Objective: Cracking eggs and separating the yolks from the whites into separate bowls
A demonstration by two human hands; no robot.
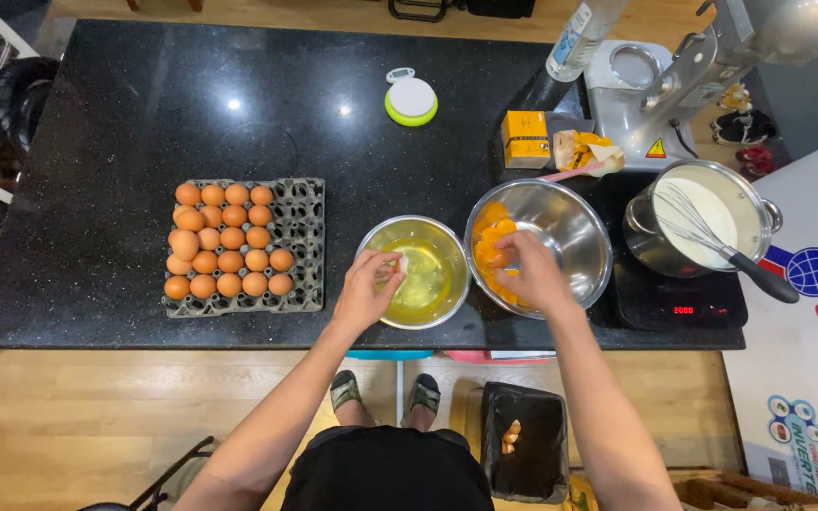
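My left hand [366, 289] hovers over the near rim of a small steel bowl [416, 273] of clear egg white, fingers pinched on a pale piece of eggshell [396, 263]. My right hand [530, 270] reaches into a larger steel bowl [570, 227] holding several orange yolks [491, 246], fingers curled over the yolks; what it holds is hidden. A grey egg tray [300, 241] with several brown eggs [224, 241] lies left of the bowls on the black counter [115, 114].
A pot of white liquid with a whisk [707, 227] sits on a black induction hob [674, 303] at right. Behind are a stand mixer [655, 95], a yellow box [526, 138], and a green kitchen scale [411, 99]. A black-lined bin [523, 454] stands on the floor.
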